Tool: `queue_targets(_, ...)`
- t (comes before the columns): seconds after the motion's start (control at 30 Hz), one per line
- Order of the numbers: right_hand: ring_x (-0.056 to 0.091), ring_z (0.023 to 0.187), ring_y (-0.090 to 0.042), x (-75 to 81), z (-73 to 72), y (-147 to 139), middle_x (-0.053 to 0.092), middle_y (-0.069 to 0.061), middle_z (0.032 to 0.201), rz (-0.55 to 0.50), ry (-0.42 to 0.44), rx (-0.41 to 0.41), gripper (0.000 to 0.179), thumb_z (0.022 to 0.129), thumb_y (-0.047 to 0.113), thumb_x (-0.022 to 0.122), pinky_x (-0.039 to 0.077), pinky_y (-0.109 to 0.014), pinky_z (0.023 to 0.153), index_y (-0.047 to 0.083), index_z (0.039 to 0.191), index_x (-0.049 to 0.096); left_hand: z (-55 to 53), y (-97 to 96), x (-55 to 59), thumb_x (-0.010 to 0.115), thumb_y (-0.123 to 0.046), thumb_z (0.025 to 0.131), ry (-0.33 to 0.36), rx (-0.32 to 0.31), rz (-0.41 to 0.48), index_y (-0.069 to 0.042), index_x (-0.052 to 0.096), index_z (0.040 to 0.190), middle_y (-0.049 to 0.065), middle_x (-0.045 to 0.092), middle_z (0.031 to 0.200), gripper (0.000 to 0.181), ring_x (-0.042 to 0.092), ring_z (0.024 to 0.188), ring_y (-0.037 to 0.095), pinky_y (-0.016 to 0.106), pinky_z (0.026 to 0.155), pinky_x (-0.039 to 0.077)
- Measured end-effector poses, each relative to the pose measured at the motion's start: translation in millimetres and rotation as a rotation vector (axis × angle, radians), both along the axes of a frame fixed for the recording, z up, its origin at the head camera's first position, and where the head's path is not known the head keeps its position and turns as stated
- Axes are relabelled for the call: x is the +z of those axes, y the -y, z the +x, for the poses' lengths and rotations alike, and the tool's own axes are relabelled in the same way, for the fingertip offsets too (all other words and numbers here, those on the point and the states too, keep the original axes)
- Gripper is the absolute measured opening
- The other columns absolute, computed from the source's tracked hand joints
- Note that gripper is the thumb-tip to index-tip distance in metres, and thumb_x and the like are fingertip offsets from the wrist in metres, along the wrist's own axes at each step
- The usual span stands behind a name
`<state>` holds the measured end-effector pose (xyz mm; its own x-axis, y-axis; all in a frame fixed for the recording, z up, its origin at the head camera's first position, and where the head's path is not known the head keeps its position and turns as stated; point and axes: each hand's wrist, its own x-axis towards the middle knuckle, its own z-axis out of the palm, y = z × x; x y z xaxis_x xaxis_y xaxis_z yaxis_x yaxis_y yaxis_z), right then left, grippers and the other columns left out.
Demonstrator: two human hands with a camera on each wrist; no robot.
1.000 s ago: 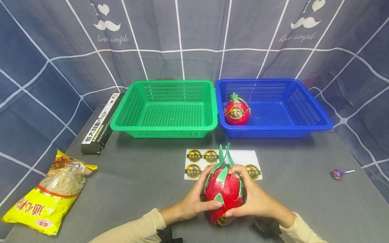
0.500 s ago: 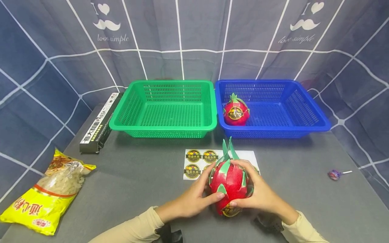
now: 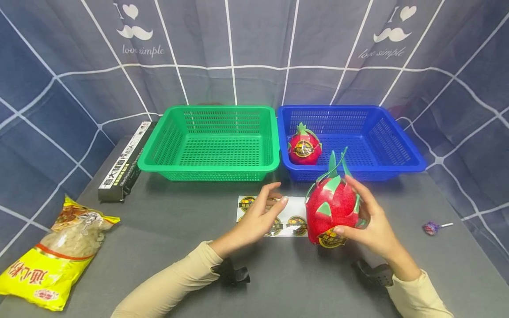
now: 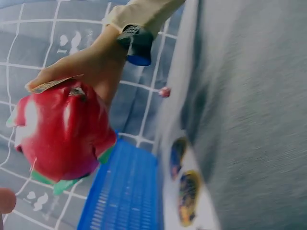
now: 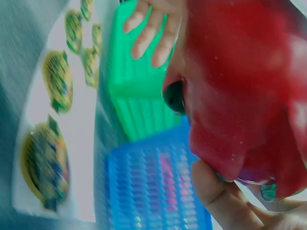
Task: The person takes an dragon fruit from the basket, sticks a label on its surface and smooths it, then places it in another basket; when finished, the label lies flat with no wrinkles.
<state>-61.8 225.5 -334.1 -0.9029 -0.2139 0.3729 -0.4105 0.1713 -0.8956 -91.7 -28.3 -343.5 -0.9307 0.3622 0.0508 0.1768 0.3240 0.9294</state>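
Observation:
A red dragon fruit (image 3: 332, 205) with green leaf tips and a round black-and-gold sticker low on its front is gripped by my right hand (image 3: 367, 221), thumb at the sticker. In the left wrist view the dragon fruit (image 4: 64, 129) hangs above the table, its underside showing. My left hand (image 3: 254, 218) is apart from it, fingers loosely bent over the sticker sheet (image 3: 296, 221), holding nothing. A second dragon fruit (image 3: 304, 148) with a similar sticker sits in the left part of the blue basket (image 3: 358, 168).
A green basket (image 3: 208, 168) stands left of the blue one. On the left lie a black pasta box (image 3: 125, 163) and a yellow bag of macaroni (image 3: 59, 256). A lollipop (image 3: 433, 228) lies at the right. A checked curtain (image 3: 258, 48) hangs behind.
My left hand has let go of the dragon fruit and drawn away from it. My right hand has lifted the fruit and moved it right and toward the blue basket.

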Motion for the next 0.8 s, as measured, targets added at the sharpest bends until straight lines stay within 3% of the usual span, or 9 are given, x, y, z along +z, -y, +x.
queue_targets(0.2, 0.054, 0.104, -0.007, 13.5, -16.7, -14, 0.043, -0.001, 0.129, -0.152, -0.016, -0.077, 0.092, 0.062, -0.021, 0.064, 0.049, -0.013, 0.076, 0.009, 0.141, 0.029, -22.8, -12.2, 8.8, 0.048, -0.04, 0.091, -0.006, -0.002, -0.027, -0.021, 0.025, 0.142, 0.012, 0.039, 0.139, 0.06, 0.045, 0.124, 0.029, 0.042, 0.097, 0.042)
queue_targets(0.43, 0.054, 0.106, -0.009, 31.4, -51.5, -24, 0.048, -0.002, 0.124, -0.3, -0.01, -0.154, 0.078, 0.072, -0.015, 0.058, 0.049, -0.013, 0.078, 0.014, 0.14, 0.032, -47.8, -34.1, 5.7, 0.047, -0.051, 0.088, -0.045, 0.031, -0.142, -0.024, 0.017, 0.145, 0.003, 0.021, 0.151, 0.07, 0.027, 0.136, 0.021, 0.044, 0.106, 0.031)
queue_targets(0.67, 0.053, 0.099, -0.008, 45.9, -95.5, -31, 0.051, 0.002, 0.114, -0.358, 0.124, -0.298, 0.068, 0.079, 0.008, 0.063, 0.049, -0.013, 0.071, 0.022, 0.139, 0.033, -56.6, -45.6, -3.0, 0.045, -0.054, 0.088, -0.06, 0.088, -0.193, -0.02, 0.014, 0.146, 0.002, 0.021, 0.151, 0.073, 0.026, 0.136, 0.022, 0.045, 0.107, 0.027)
queue_targets(0.8, 0.058, 0.087, -0.004, 52.1, -125.1, -40, 0.053, 0.003, 0.105, -0.354, 0.181, -0.318, 0.069, 0.079, 0.012, 0.066, 0.049, -0.014, 0.066, 0.024, 0.139, 0.032, -57.8, -51.2, -5.3, 0.045, -0.051, 0.089, -0.084, 0.127, -0.189, -0.019, 0.016, 0.145, 0.004, 0.023, 0.15, 0.07, 0.029, 0.135, 0.024, 0.045, 0.107, 0.029)
